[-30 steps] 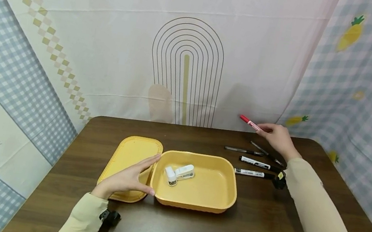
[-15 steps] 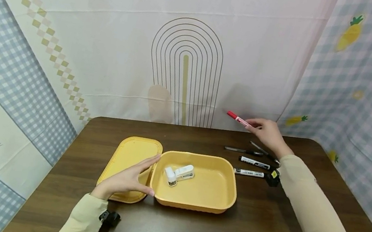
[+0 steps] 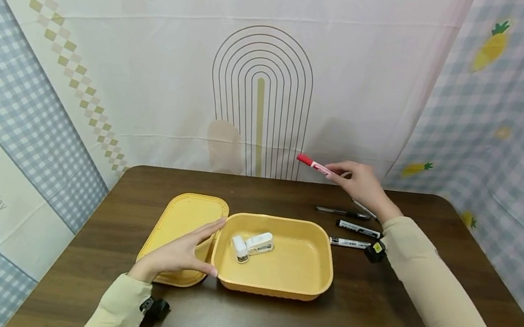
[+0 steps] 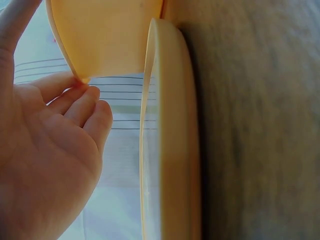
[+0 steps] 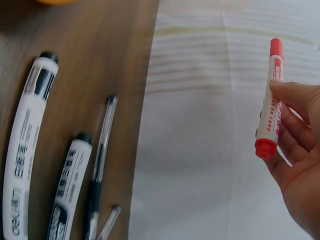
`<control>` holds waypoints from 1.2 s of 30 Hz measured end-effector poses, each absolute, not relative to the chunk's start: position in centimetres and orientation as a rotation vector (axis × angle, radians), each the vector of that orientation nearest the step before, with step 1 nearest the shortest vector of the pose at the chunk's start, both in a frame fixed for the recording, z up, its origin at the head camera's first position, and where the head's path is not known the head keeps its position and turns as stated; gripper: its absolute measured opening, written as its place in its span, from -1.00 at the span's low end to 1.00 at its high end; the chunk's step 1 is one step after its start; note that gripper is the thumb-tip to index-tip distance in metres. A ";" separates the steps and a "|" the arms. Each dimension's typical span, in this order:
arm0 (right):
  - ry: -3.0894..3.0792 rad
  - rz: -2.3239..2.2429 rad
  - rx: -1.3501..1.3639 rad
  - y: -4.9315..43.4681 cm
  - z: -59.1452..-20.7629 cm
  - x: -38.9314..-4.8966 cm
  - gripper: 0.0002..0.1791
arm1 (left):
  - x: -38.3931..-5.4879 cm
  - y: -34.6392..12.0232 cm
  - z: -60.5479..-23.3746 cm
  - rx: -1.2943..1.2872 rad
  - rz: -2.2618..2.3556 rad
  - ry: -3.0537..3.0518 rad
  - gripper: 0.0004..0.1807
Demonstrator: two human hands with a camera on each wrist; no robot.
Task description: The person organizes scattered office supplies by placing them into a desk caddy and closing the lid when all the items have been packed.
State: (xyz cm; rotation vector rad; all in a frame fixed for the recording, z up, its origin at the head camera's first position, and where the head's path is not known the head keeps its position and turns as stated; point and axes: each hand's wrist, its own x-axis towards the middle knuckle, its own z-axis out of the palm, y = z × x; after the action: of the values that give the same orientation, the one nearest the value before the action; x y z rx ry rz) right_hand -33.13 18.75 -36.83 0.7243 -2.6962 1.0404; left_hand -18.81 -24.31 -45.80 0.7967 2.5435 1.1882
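Observation:
Between thumb and fingers, my right hand (image 3: pixel 356 184) pinches a red and white marker (image 5: pixel 272 102) above the table's back edge, its red cap pointing left in the head view. My left hand (image 3: pixel 181 253) is spread at the left wall of a yellow box (image 3: pixel 301 257), fingertips on its rim and the thumb near the front corner. A small white stapler (image 3: pixel 260 243) and another small white item (image 3: pixel 240 247) lie inside the box, toward the left. Under my left hand is the yellow lid (image 3: pixel 194 211), partly hidden.
Right of the box, two black-and-white markers (image 3: pixel 358 229) and two thin pens (image 3: pixel 342 213) lie on the dark wooden table (image 3: pixel 238 324), partly hidden by my right arm. A patterned cloth (image 3: pixel 166 87) hangs right behind the table.
My right hand has moved left with the red and white marker, from over the pens toward the space behind the box. The left hand and the box have stayed put.

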 end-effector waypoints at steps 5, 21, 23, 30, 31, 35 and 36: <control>-2.666 1.058 0.808 17.6 -36.3 -32.5 -0.68 | -18.8 -24.2 -45.8 0.802 1.183 2.542 0.25; -2.571 1.050 0.973 15.5 -35.4 -30.9 -0.70 | -18.9 -23.9 -45.9 0.815 1.181 2.538 0.26; -2.564 1.048 0.995 15.3 -35.4 -30.6 -0.71 | -18.9 -23.9 -45.8 0.821 1.181 2.538 0.26; -2.534 1.030 1.094 13.9 -34.9 -30.1 -0.73 | -18.7 -24.3 -45.8 0.786 1.207 2.533 0.26; -2.529 1.029 1.103 13.8 -34.9 -30.0 -0.73 | -18.7 -24.4 -45.8 0.786 1.208 2.535 0.27; -2.532 1.031 1.112 13.6 -34.8 -29.7 -0.75 | -18.8 -24.3 -45.9 0.804 1.188 2.549 0.27; -2.536 1.033 1.115 13.6 -34.7 -29.6 -0.75 | -18.8 -24.3 -45.9 0.808 1.184 2.552 0.27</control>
State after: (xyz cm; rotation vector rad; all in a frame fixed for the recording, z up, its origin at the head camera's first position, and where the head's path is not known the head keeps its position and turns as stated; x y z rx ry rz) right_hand -29.63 13.58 -34.75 1.1154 -2.5357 1.0334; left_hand -18.83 -24.28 -45.88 0.8077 2.5520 1.1841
